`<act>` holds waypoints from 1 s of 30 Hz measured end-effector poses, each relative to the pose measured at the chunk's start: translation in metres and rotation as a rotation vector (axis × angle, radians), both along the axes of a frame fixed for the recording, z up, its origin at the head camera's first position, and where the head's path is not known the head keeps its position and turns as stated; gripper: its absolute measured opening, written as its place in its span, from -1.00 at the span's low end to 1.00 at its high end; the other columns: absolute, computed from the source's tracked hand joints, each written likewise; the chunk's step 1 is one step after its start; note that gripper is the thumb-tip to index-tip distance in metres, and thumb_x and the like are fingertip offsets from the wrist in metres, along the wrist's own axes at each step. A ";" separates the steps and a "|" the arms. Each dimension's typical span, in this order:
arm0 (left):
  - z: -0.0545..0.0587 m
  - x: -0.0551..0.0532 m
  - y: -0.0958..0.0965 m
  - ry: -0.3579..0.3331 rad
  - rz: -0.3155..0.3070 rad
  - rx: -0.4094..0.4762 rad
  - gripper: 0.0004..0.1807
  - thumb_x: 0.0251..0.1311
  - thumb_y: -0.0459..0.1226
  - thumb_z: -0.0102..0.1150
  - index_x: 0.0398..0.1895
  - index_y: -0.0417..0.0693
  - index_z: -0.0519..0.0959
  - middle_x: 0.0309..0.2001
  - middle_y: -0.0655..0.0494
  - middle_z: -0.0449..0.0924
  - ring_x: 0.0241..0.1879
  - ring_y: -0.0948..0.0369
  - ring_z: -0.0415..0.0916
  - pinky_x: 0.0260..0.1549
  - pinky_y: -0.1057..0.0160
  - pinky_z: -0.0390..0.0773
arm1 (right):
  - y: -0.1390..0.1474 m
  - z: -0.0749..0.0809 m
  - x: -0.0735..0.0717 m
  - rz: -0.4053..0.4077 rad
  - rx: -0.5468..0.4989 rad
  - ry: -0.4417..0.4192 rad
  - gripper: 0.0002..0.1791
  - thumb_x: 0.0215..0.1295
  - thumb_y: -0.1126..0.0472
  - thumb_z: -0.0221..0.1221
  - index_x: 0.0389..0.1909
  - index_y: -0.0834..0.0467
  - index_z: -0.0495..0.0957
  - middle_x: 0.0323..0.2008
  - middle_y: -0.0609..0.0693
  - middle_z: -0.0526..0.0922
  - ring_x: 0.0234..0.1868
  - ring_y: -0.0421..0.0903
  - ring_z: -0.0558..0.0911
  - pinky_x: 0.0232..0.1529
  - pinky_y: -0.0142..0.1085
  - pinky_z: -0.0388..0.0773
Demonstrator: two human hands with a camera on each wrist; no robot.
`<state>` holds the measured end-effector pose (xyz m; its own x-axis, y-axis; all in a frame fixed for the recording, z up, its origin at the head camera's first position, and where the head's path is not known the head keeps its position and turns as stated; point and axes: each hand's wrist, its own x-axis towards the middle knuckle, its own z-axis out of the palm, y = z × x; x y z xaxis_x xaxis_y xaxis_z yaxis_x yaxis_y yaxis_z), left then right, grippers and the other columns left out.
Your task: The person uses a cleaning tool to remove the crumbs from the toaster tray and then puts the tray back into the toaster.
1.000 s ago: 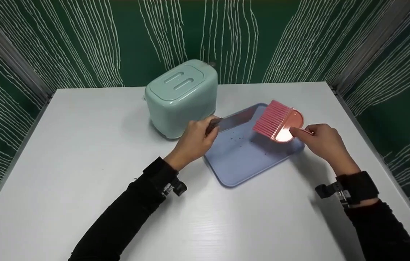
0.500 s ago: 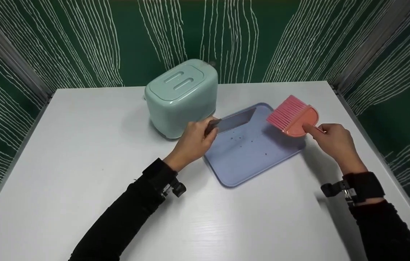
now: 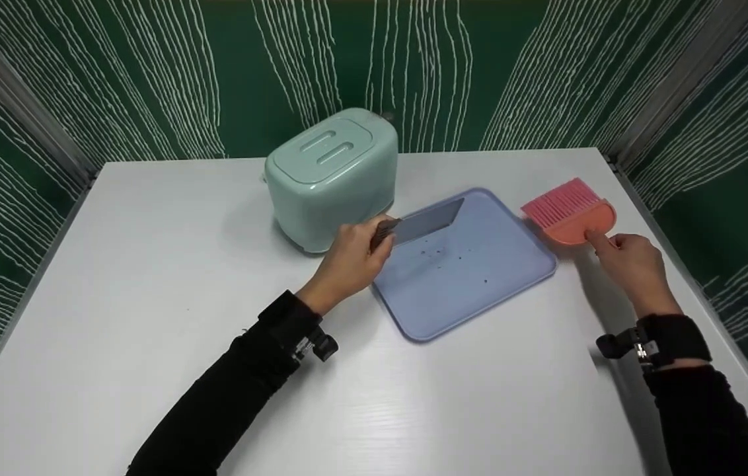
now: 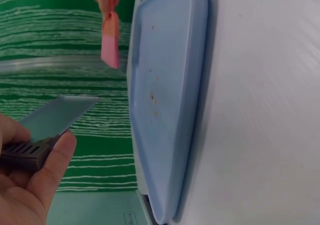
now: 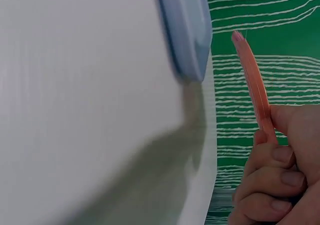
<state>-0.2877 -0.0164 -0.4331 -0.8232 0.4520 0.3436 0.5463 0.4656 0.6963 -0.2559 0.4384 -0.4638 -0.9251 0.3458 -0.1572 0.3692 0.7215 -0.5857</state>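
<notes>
My left hand [image 3: 347,264] grips the dark slotted handle of a knife with a broad grey blade [image 3: 428,221]. That blade is held over the upper left side of a blue tray [image 3: 480,304], and in the left wrist view it is raised above the tray. Dark crumbs [image 3: 439,252] are scattered on the tray's floor. Beyond the tray's right end, my right hand [image 3: 635,268] pinches an orange brush [image 3: 579,225] with pink bristles. The bristles point to the upper left, away from the hand. From the right wrist, the brush [image 5: 256,87] shows edge-on, raised above the table level.
A mint-green toaster [image 3: 334,185] with two slots stands left of the tray, close behind my left hand. Everything rests on a white table [image 3: 149,330]. Green walls [image 3: 235,79] with white line patterns close off the back and sides.
My right hand has moved the brush rightward, from over the tray to beyond its right end. The left hand and knife have barely shifted; the tray and toaster stay put.
</notes>
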 end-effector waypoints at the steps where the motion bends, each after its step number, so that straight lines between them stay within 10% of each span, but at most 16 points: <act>1: 0.000 0.000 0.000 -0.003 0.000 0.000 -0.71 0.54 -0.37 0.13 0.19 -0.32 0.64 -0.26 -0.16 0.74 -0.31 0.05 0.62 -0.22 0.07 0.72 | 0.002 -0.002 0.000 -0.003 0.001 -0.003 -0.22 0.59 -0.41 -0.11 -0.28 0.29 0.52 -0.54 -0.07 0.42 -0.42 -0.06 0.41 -0.51 -0.22 0.34; 6: 0.000 0.001 -0.001 -0.006 0.006 0.002 -0.73 0.53 -0.38 0.14 0.16 -0.32 0.65 -0.31 -0.14 0.72 -0.34 0.05 0.61 -0.28 0.09 0.68 | 0.009 -0.008 0.002 -0.010 0.019 0.004 -0.37 0.66 -0.24 -0.18 -0.33 0.26 0.39 -0.49 0.00 0.43 -0.39 -0.02 0.43 -0.48 -0.23 0.39; 13: -0.002 0.001 -0.002 -0.009 -0.002 0.008 -0.74 0.52 -0.38 0.14 0.13 -0.34 0.65 -0.26 -0.18 0.74 -0.29 0.00 0.65 -0.22 0.03 0.73 | 0.011 -0.012 0.004 -0.030 -0.024 -0.067 -0.30 0.69 -0.17 -0.27 0.17 0.47 0.31 -0.01 0.36 0.46 -0.03 0.19 0.48 -0.26 -0.22 0.48; 30: -0.006 0.001 -0.009 -0.036 0.016 0.034 -0.71 0.56 -0.35 0.11 0.20 -0.31 0.64 -0.29 -0.12 0.78 -0.33 0.11 0.73 -0.34 0.23 0.70 | 0.014 -0.020 -0.001 -0.002 0.095 -0.080 -0.45 0.66 -0.14 -0.04 -0.14 0.34 0.52 -0.43 0.10 0.56 -0.32 0.08 0.51 -0.47 -0.22 0.42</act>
<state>-0.2869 -0.0256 -0.4394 -0.8422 0.4271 0.3291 0.5135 0.4495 0.7309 -0.2573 0.4520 -0.4836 -0.9104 0.3640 -0.1968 0.4131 0.7716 -0.4837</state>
